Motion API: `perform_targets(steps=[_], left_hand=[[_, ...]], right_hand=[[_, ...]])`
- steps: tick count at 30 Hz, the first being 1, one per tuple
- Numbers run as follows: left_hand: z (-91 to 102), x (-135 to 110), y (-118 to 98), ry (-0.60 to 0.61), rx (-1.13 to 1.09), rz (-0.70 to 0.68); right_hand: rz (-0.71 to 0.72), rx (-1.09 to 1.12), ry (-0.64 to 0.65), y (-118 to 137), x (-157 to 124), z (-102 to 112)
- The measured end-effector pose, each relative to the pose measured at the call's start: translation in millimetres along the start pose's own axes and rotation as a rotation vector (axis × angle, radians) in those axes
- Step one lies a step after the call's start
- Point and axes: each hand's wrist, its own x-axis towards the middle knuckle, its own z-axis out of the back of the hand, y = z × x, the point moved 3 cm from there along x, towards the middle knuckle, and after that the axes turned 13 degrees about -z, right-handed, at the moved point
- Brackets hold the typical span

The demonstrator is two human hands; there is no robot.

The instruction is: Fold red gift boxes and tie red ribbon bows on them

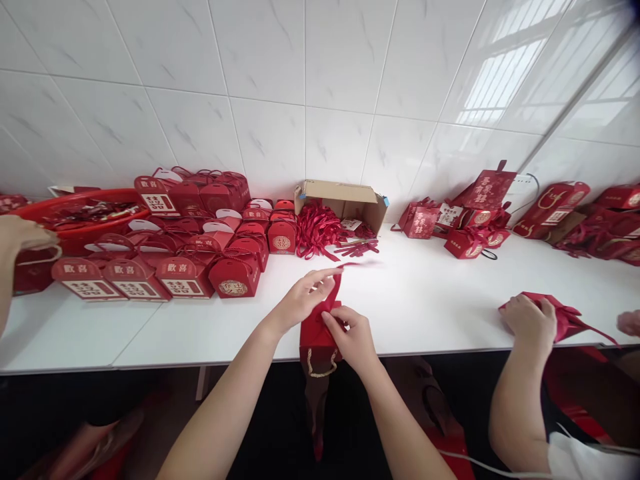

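Observation:
In front of me a red gift box (311,337) lies at the table's front edge, a twisted gold cord handle (323,372) hanging from its near end. A red ribbon (336,288) rises from the top of the box, its loose end blurred by motion. My left hand (306,299) is above the far part of the box, fingers closing on the ribbon. At the box's top, my right hand (354,335) pinches the ribbon between thumb and forefinger, close to where it crosses. The fingertips partly hide that crossing.
Rows of red boxes (183,277) stand at left, beside a red basin (80,230). A cardboard carton (367,213) spills red ribbons (317,230) behind my hands. At right, a co-worker's hand (533,323) holds a ribboned red box; another person's hand (30,233) is far left.

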Motion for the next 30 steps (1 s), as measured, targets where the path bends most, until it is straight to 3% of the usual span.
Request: perform_targets(steps=[2, 7, 11, 15, 20, 26, 30], left_hand=[[4.4, -5.7, 9.3, -0.036, 0.008, 0.03], [3.2, -29.4, 35.6, 0.007, 0.037, 0.1], [0.8, -40.0, 46.2, -0.111, 0.057, 0.111], [1.3, -41.4, 45.1, -0.177, 0.043, 0.095], [-1.0, -38.7, 40.1, -0.09, 0.022, 0.108], [-1.9, -37.3, 37.4, -0.059, 0.086, 0.068], [-4.5, -39.4, 39.6, -0.104, 0.018, 0.058]], right_hand=[[-0.02, 0.018, 0.0, -1.9, 2.4, -0.6], [-0.042, 0.048, 0.042, -1.2, 2.1, -1.4], [-0.141, 0.149, -0.052, -7.7, 1.8, -2.3], [-0.171, 0.25, -0.086, -13.6, 2.7, -3.8], [-0.032, 0.132, -0.008, -6.2, 0.9, -4.9], [-0.013, 0.129, 0.053, -3.3, -0.9, -6.3], [-0.042, 0.155, -0.068, -4.6, -1.7, -4.5]])
